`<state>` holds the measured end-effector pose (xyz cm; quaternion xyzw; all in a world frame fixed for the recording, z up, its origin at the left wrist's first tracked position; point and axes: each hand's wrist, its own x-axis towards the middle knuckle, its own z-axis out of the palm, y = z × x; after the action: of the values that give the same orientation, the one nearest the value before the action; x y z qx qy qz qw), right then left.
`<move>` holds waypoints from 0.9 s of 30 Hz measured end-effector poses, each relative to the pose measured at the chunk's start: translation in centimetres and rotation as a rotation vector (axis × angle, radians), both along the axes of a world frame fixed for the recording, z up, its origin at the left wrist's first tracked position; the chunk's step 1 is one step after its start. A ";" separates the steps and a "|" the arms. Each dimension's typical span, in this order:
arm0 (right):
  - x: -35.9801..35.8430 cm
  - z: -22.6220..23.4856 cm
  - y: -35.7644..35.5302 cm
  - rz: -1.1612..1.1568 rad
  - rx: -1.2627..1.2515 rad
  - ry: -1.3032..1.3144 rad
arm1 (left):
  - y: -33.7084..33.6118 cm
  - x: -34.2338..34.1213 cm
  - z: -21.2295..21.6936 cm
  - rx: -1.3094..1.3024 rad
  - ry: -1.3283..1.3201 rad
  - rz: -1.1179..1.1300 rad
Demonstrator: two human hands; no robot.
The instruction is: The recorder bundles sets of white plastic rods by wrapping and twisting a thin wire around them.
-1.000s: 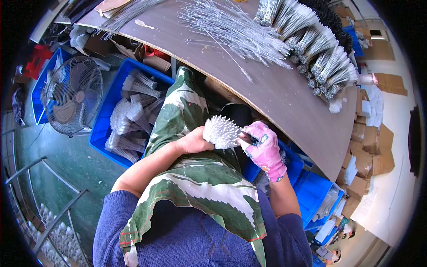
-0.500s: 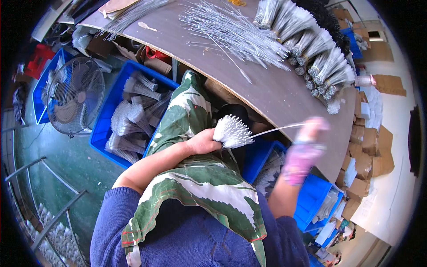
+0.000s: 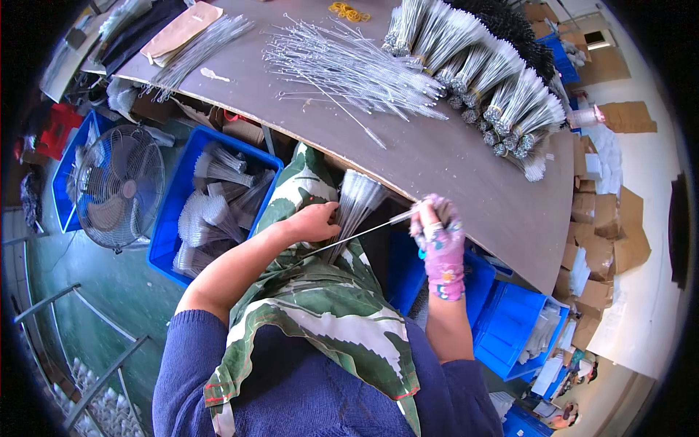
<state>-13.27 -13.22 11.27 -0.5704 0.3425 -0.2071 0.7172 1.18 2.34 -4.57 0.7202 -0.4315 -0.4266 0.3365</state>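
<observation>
My left hand grips a bundle of thin wire brushes over my lap, white bristle ends up and bare wires fanning down. Pinched in my right hand, which wears a pink patterned fingerless glove, is a single wire brush. Its bristle end is at my fingers, and its bare wire slants down across the bundle toward my camouflage apron. A loose pile of similar brushes lies on the table, beyond my hands.
Tied brush bundles crowd the table's right side. Yellow rubber bands lie at the far edge. A blue bin of bundles and a fan stand left; another blue bin sits right. Metal bars are lower left.
The bundle has turned from bristles facing right to upright, its wires showing below. My right hand has come down and left, and its brush now slopes across the bundle.
</observation>
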 end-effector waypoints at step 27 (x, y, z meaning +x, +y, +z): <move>-2.6 0.5 -0.9 0.406 -0.660 0.142 | -3.0 -3.3 11.8 -0.289 1.193 0.152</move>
<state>-15.84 -14.11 11.77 -0.8394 0.1865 -0.1203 0.4961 -2.16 -0.62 7.19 0.3333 -0.1701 -0.6678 0.6434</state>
